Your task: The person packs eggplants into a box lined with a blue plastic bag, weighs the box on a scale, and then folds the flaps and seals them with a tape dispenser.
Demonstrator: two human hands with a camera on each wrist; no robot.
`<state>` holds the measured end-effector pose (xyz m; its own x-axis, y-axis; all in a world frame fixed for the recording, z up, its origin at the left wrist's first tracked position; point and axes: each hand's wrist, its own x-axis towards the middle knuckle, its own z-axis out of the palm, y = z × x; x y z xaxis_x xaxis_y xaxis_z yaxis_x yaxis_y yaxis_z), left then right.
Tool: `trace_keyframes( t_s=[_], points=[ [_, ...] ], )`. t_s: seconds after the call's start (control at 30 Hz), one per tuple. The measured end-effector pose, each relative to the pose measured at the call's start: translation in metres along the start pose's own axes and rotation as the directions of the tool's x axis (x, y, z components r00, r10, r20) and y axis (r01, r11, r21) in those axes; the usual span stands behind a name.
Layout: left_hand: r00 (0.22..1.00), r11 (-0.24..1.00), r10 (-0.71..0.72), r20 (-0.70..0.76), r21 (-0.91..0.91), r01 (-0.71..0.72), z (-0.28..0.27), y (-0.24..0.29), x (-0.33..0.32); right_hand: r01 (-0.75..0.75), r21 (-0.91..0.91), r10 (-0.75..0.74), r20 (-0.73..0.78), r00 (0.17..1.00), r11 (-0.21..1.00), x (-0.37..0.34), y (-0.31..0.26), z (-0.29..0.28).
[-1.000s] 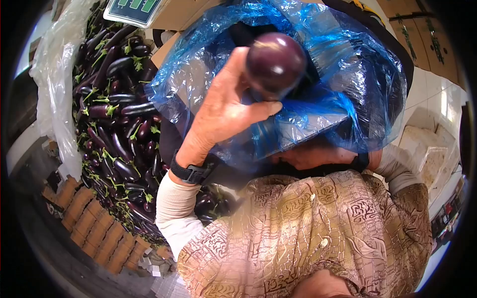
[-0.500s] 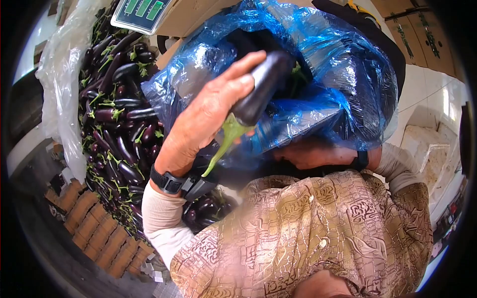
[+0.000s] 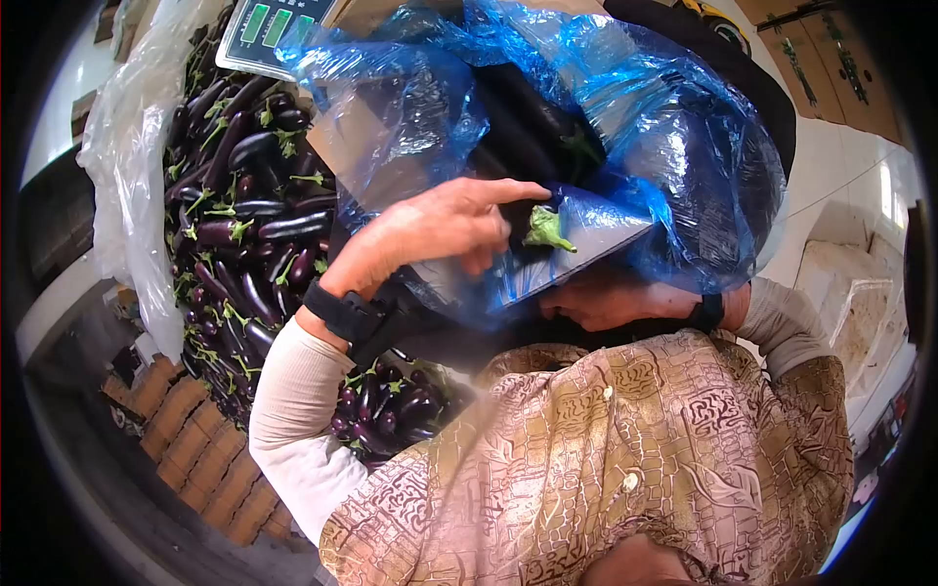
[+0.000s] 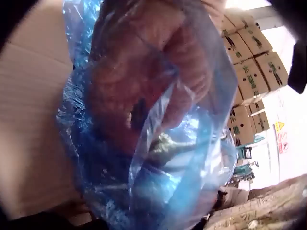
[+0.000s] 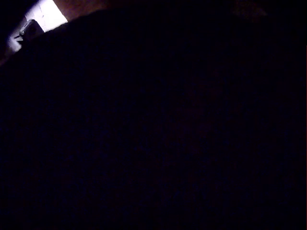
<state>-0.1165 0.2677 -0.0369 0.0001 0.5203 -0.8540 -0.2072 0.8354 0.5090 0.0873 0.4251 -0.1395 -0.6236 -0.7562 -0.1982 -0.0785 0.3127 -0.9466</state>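
My left hand reaches over the near side of a box lined with a blue plastic bag. Its index finger is stretched out beside an eggplant whose green cap shows at the near edge; most of that eggplant's body is hidden. In the left wrist view, blue film covers the hand, with the pale green cap just below it. Deeper in the bag lie dark eggplants. My right hand is low against the box's near side, its fingers hidden. The right wrist view is almost black.
A large heap of eggplants lies to the left, with clear plastic sheeting beside it. A scale display stands at the back left. Cartons are at the back right, and a foam box sits on the right.
My left hand turned the eggplant from end-up to cap toward me and lowered it into the bag-lined box, and its fingers have loosened. The right hand has stayed in place.
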Motion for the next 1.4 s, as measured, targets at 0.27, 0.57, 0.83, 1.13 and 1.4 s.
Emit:
trace_keyframes(
  t_s=[0.27, 0.57, 0.83, 1.13, 1.4],
  points=[
    [0.754, 0.617, 0.648, -0.108, 0.654, -0.437, 0.027, -0.018, 0.032, 0.116, -0.033, -0.12, -0.168, 0.978, 0.993, 0.002, 0.008, 0.007],
    [0.723, 0.668, 0.608, -0.327, 0.703, -0.245, 0.027, 0.002, 0.02, 0.123, -0.054, -0.127, -0.077, 0.989, 0.991, 0.004, 0.006, 0.007],
    [0.507, 0.554, 0.809, -0.296, 0.672, -0.491, 0.022, -0.011, 0.054, -0.029, -0.017, 0.03, 0.068, 0.997, 0.999, 0.009, -0.007, -0.009],
    [0.7, 0.499, 0.644, -0.309, 0.863, -0.078, 0.054, 0.024, 0.05, -0.029, -0.06, 0.035, 0.099, 0.994, 0.998, 0.009, -0.001, -0.001],
    [0.696, 0.505, 0.682, -0.223, 0.832, -0.228, 0.052, 0.017, 0.058, 0.008, -0.319, -0.049, -0.12, 0.992, 0.948, -0.006, 0.105, 0.111]
  ],
)
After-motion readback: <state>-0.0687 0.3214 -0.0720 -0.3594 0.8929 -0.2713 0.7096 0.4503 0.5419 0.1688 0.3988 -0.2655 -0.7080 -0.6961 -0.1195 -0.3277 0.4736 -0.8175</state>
